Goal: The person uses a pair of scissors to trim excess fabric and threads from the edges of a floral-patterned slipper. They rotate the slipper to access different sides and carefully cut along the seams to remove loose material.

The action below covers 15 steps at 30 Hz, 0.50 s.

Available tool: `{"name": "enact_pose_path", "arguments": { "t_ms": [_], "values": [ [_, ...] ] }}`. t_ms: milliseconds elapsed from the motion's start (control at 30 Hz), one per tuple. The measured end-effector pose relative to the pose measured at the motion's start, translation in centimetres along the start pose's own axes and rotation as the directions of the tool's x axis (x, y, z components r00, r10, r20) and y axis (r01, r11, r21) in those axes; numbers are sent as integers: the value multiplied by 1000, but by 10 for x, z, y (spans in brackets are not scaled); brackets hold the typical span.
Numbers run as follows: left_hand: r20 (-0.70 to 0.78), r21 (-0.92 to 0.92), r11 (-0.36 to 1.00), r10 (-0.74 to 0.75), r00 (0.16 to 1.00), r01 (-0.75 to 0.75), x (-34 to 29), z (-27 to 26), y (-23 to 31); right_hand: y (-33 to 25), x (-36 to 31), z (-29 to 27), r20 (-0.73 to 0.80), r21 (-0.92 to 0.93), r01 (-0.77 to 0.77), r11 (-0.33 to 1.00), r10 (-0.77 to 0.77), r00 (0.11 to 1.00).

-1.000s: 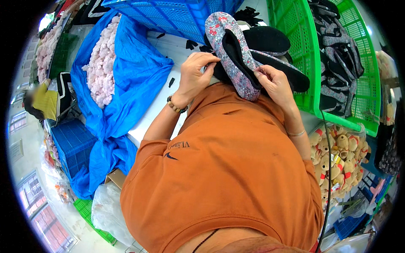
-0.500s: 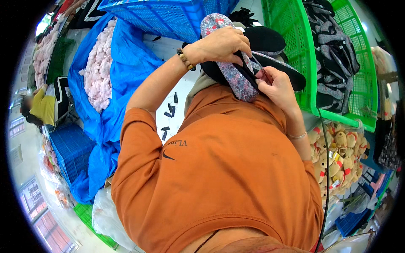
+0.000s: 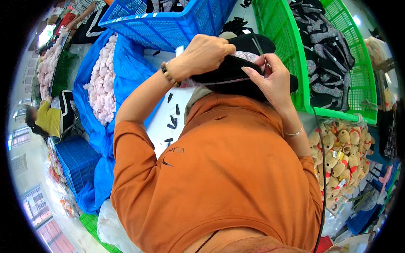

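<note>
A slipper [image 3: 228, 69] of floral fabric with black parts lies over my lap, its black side mostly turned up. My left hand [image 3: 202, 55] is closed on its far left edge, the fingertips partly hidden. At its right end my right hand [image 3: 272, 80] pinches a thin metal tool [image 3: 257, 45] that looks like tweezers, its slim ends pointing up and away from me. Whether the right fingers also grip the fabric I cannot tell. More black slippers [image 3: 259, 42] are piled just beyond and under this one.
At the right stands a green crate [image 3: 310, 97] filled with floral and black slippers. A blue crate [image 3: 168, 29] is ahead. Left of me, blue sheeting [image 3: 126, 80] surrounds pale pink plush pieces [image 3: 101, 84]. Small black pieces [image 3: 172, 122] dot the white surface. Plush toys [image 3: 344, 152] lie at lower right.
The slipper has turned from its floral face to its black side. My left hand has shifted left and nearer. My right hand has opened out somewhat, with the metal tool now pointing upward.
</note>
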State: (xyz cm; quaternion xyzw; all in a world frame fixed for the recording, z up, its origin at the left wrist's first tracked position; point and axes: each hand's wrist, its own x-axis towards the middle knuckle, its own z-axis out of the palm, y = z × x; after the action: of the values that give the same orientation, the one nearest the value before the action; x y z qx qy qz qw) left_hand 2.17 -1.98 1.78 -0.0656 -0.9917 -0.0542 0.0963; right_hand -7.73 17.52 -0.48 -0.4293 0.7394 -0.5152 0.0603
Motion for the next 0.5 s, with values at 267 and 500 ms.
{"name": "enact_pose_path", "arguments": {
  "t_ms": [267,500],
  "values": [
    [-13,-191,912,-373,928,364,-24,-18,24,2,1,24,-178,35,-66,997,71,981],
    [10,-458,830,-353,936,318,-35,-5,12,34,-2,41,-29,468,-109,877,138,990]
  ]
}}
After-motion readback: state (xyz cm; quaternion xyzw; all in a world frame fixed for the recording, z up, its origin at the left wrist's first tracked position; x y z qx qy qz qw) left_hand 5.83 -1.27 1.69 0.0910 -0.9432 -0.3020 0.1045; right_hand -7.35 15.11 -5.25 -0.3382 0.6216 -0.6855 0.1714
